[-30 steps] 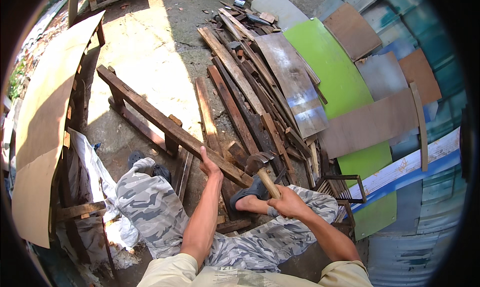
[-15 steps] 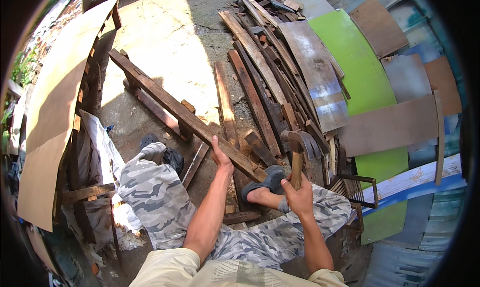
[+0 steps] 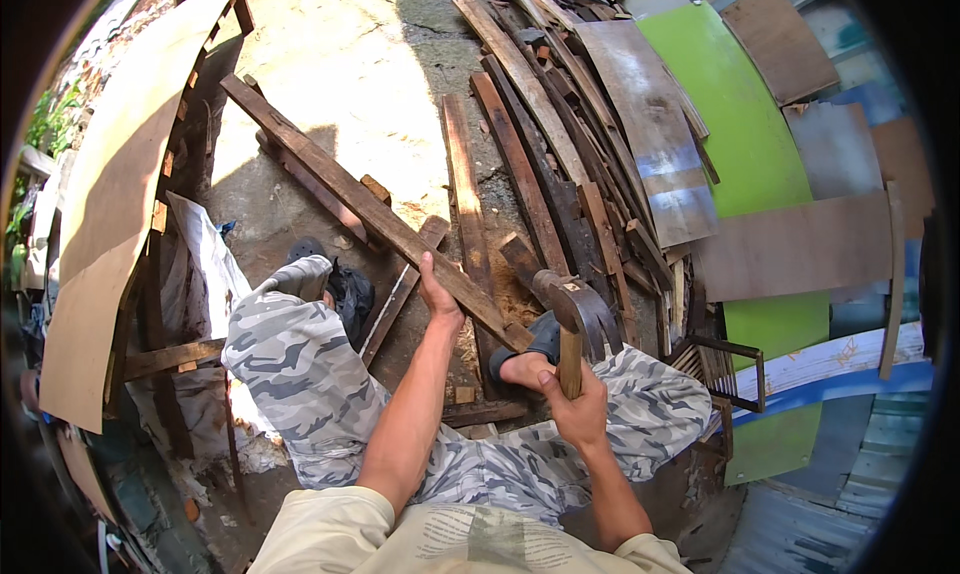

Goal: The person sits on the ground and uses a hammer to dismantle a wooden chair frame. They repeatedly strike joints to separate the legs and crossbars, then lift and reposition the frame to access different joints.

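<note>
A long brown wooden beam point(image 3: 325, 174) lies slantwise before me, its near end by my right foot in a dark clog point(image 3: 543, 336). My left hand point(image 3: 438, 296) grips its near side toward that end, thumb up along the wood; the other fingers are mostly hidden beneath. In my right hand point(image 3: 580, 406) is a claw hammer point(image 3: 571, 359), held by its wooden handle with the metal head up, right of the beam's end and apart from it. Under the beam sit a small wood block point(image 3: 376, 188) and a second, darker beam point(image 3: 312, 192).
Long planks and scrap timber point(image 3: 530, 104) are heaped ahead to the right, beside a bright green panel point(image 3: 730, 124) and other sheets. A large plywood sheet point(image 3: 120, 204) stands at the left. A slatted wooden frame point(image 3: 745, 374) is near my right knee.
My right hand has brought the hammer lower and leftward, closer to the beam's near end. The left hand keeps its hold on the beam. The whole view has shifted slightly.
</note>
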{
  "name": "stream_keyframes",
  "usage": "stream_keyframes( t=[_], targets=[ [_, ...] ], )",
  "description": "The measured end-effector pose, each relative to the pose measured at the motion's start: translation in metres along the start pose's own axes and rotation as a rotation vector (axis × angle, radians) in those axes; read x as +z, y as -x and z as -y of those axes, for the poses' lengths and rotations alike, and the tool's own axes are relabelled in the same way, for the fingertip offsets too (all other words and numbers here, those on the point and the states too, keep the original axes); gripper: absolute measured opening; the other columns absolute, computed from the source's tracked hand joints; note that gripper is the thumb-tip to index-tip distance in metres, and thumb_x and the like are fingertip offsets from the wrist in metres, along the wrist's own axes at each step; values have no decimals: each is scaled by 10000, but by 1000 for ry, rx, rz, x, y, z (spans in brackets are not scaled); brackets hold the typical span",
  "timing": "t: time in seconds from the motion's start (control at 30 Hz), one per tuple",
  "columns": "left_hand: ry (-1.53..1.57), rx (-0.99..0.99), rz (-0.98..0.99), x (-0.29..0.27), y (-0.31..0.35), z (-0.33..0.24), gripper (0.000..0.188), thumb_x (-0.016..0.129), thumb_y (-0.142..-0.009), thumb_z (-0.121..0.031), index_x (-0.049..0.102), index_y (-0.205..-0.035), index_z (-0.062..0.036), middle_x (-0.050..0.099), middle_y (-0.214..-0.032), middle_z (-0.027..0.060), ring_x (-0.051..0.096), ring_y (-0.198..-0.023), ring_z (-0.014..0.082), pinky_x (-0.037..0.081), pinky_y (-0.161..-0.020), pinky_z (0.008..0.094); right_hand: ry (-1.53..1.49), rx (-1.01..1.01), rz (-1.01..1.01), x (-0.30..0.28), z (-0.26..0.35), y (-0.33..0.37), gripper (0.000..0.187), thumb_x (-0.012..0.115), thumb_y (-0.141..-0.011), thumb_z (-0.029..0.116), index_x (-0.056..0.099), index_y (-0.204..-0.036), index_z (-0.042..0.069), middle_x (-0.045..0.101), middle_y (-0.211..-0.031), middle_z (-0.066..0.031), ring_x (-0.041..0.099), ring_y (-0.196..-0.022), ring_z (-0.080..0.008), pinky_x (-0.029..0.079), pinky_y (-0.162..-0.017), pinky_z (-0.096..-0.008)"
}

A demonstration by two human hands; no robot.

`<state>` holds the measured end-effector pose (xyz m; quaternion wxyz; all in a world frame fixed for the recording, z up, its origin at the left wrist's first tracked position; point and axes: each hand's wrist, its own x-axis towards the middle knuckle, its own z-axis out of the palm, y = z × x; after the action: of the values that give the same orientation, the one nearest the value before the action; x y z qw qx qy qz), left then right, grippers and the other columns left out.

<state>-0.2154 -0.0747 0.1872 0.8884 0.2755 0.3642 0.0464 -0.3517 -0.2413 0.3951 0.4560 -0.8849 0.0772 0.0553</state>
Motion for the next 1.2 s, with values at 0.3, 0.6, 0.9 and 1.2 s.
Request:
stream_keyframes(
  t=[0.3, 0.6, 0.9, 1.2],
  targets=[
    [5, 5, -18, -3, -7, 11, 581, 576, -857, -650, 538, -957, -79, 541, -748, 84, 568, -599, 217, 493, -543, 376, 90, 17, 7, 9, -15, 9, 310, 714, -921, 252, 651, -962, -48, 672, -739, -145, 667, -711, -256, 517, -679, -395],
    [-47, 13, -30, -4, -13, 1, 591, 587, -845, -656, 554, -900, -68, 553, -729, 84, 585, -585, 216, 504, -521, 373, 125, 84, 207, -20, -6, 0, 261, 701, -896, 168, 678, -1095, 2, 726, -861, -161, 706, -833, -347, 526, -768, -400],
    [-29, 14, 3, -13, -23, 2, 634, 592, -828, -673, 532, -968, -58, 549, -769, 84, 580, -611, 211, 499, -522, 371, -125, -25, -85, -2, 5, 8, 170, 674, -947, 145, 615, -876, 3, 595, -659, -53, 554, -581, -146, 433, -550, -312],
    [-93, -45, -9, -9, -15, 0, 575, 595, -856, -632, 547, -974, -71, 533, -754, 80, 584, -602, 208, 521, -512, 382, 143, 218, 224, 12, -30, 9, 276, 721, -867, 167, 677, -1065, -20, 664, -754, -139, 641, -716, -232, 502, -708, -377]
  ],
)
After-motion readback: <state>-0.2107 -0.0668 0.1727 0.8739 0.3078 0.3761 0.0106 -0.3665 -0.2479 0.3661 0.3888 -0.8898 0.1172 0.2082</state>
